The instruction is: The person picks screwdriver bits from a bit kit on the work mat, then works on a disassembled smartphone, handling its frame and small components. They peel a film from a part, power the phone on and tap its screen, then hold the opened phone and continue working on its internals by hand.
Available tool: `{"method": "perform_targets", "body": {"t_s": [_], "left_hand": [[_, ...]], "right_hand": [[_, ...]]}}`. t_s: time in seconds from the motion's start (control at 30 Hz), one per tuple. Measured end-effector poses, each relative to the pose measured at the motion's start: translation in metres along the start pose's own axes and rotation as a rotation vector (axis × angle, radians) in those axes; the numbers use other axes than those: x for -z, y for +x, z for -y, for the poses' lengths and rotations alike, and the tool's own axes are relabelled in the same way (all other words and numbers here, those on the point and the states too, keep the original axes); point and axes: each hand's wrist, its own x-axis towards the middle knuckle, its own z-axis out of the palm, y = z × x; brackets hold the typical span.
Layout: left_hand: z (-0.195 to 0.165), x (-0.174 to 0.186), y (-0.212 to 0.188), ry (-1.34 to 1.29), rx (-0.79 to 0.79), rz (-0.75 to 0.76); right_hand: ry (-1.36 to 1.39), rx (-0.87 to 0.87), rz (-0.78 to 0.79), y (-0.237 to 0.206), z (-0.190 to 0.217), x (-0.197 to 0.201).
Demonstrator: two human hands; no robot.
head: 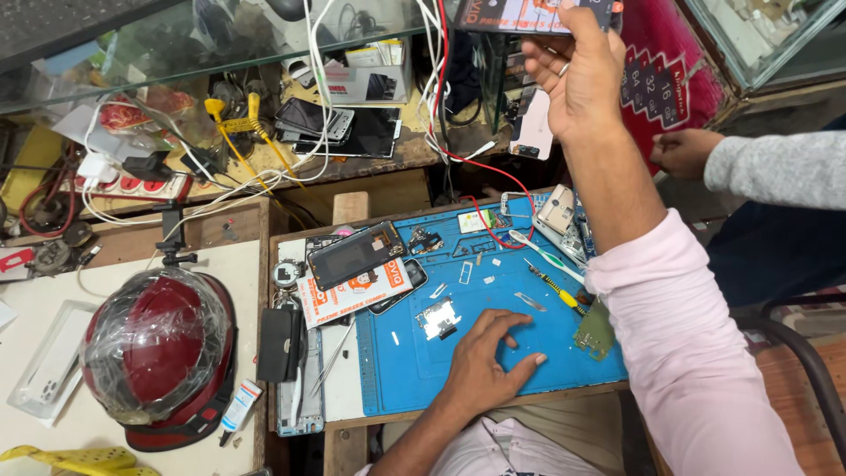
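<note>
Your right hand (577,75) grips a flat packet (533,13) raised above the table, your left hand (485,361) lies open on the blue mat (414,370) beside a small metal part (438,318); fetching appears underway, steady lowering needed.

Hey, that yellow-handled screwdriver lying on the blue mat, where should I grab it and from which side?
Take the screwdriver by its yellow handle end, coming down from above. It lies flat on the blue mat, tip toward the upper left. A green circuit board sits close beside the handle.
</note>
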Motion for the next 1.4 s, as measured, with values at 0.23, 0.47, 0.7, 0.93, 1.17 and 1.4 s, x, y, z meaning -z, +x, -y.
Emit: {"method": "perform_targets", "body": {"t_s": [0.23,0.47,0.7,0.93,1.17,1.4], "left_hand": [[0.019,0.017,0.000,-0.129,0.051,-0.051],[0.066,0.033,0.042,-1.018,0.181,0.038],[0.077,0.037,0.067,-1.606,0.275,0.540],[0.085,0.040,0.054,-1.563,0.180,0.465],[0.114,0.049,0.049,-1.672,0.121,0.224],[0.123,0.051,0.048,-1.709,0.114,0.100]], "right_hand": [[0.080,0.084,0.029,-0.014,0.013,0.000],[0.060,-0.096,0.446,-0.094,0.022,0.057],[-0.387,-0.522,0.705,-0.143,-0.036,0.098],[-0.751,-0.497,0.788,-0.133,-0.062,0.073],[-1.230,0.305,0.526,-0.179,-0.057,0.057],[-1.296,0.744,0.998,-0.211,-0.093,0.056]]}}
